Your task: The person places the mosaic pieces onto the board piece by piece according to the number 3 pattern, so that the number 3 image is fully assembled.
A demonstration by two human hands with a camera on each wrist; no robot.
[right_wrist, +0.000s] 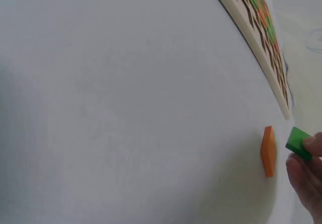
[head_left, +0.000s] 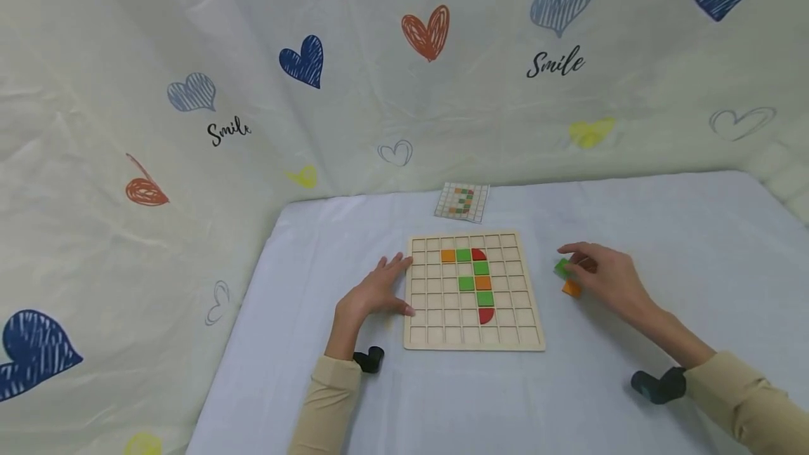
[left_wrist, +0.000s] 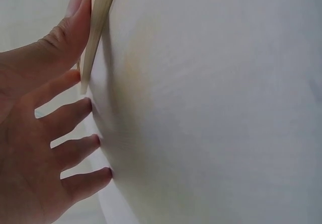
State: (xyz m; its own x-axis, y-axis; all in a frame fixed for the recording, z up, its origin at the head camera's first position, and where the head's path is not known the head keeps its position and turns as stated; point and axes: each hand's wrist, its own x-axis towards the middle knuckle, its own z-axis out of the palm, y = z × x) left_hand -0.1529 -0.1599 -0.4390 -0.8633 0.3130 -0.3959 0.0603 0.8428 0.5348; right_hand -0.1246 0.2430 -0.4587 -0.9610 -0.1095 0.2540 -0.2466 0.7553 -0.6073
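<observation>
A wooden grid board (head_left: 442, 335) lies on the table with several green, orange and red tiles set in its squares. My left hand (head_left: 374, 288) rests at the board's left side, fingers spread, its thumb touching the edge; the left wrist view shows the thumb (left_wrist: 65, 35) against the wood. To the right of the board, my right hand (head_left: 609, 276) pinches a green square tile (right_wrist: 298, 139) between thumb and finger. An orange tile (head_left: 571, 288) lies on the cloth just below that hand, apart from the green one.
Behind the board lies a pattern card (head_left: 462, 202) printed with a grid and coloured squares. White cloth (head_left: 505, 399) covers the table, and a curtain with hearts (head_left: 354, 111) hangs at the back and left. Black wrist devices (head_left: 660, 385) sit at both cuffs.
</observation>
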